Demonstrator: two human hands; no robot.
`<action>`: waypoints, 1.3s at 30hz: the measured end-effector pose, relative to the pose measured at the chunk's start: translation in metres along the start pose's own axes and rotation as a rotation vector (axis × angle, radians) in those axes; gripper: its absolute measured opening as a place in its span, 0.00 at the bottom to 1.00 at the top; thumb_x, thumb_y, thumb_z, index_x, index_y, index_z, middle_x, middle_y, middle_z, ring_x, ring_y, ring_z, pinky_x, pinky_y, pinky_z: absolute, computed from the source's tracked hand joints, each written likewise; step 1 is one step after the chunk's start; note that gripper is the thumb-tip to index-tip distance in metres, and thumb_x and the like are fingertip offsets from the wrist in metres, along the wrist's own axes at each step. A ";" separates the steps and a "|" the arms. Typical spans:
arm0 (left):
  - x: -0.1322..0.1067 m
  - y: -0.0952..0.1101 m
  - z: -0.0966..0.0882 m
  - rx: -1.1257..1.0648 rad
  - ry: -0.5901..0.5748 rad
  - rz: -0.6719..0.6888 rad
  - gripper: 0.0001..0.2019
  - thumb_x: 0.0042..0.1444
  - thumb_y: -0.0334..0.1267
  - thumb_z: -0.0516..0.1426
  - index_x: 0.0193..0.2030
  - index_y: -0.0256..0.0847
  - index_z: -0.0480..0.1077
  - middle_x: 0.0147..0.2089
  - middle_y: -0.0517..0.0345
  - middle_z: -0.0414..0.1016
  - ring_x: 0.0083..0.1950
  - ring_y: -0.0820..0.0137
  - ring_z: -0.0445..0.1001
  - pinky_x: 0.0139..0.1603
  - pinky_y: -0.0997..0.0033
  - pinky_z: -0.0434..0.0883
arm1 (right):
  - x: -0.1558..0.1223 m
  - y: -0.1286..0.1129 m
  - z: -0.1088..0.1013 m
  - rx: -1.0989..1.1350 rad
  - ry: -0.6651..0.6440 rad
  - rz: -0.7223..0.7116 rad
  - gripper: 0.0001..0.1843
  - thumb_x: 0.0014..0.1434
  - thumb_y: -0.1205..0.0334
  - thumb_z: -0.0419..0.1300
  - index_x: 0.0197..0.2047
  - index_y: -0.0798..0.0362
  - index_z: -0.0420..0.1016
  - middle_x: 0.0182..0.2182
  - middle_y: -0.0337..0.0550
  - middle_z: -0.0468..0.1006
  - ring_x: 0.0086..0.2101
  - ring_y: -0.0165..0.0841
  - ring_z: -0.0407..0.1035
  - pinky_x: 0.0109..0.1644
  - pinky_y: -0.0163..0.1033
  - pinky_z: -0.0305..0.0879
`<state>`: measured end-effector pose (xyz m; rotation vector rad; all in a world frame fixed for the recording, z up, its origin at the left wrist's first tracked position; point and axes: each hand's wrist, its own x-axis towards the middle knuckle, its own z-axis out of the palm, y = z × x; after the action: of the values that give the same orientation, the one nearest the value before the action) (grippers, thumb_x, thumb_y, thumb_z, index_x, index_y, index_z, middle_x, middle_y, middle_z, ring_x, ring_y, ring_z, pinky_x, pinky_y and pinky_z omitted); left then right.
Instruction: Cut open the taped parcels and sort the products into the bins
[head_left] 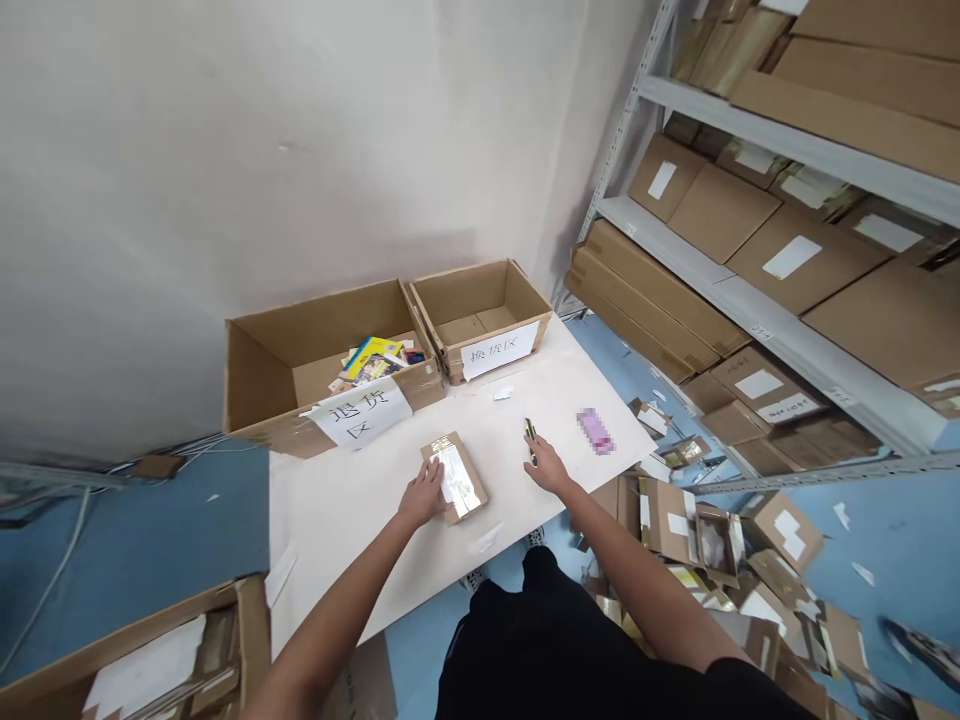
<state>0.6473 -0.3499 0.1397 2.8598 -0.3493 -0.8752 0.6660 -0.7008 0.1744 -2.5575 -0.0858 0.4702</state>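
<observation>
A small cardboard box [469, 470] with a white label under shiny tape lies on the white table [322, 520]. My left hand [425, 492] holds its left side, fingers over the top and thumb near the front edge. To the right of the box, my right hand [547, 466] is closed around a yellow-and-black utility knife [530, 430], just above or on the tabletop. I cannot tell whether its blade is out. A pixelated pink item [596, 431] lies right of that hand.
Two open cartons stand along the wall: a larger one [259, 375] with colourful books or packets, and a smaller one [495, 352] with a paper sign. Shelving [750, 300] full of boxes rises at right. Opened boxes [780, 535] litter the floor; another carton [253, 630] is at lower left.
</observation>
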 end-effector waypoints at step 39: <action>-0.002 0.073 0.008 -0.296 0.049 -0.465 0.63 0.49 0.59 0.68 0.81 0.53 0.32 0.84 0.49 0.28 0.69 0.43 0.64 0.58 0.51 0.72 | 0.085 -0.155 0.083 -0.255 -0.340 -0.133 0.24 0.72 0.59 0.53 0.68 0.55 0.65 0.54 0.58 0.81 0.55 0.45 0.77 0.56 0.44 0.69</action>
<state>0.6278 -0.4201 0.1487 2.7072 0.4350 -0.8336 0.7217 -0.5144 0.1617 -2.6664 -0.4614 0.8868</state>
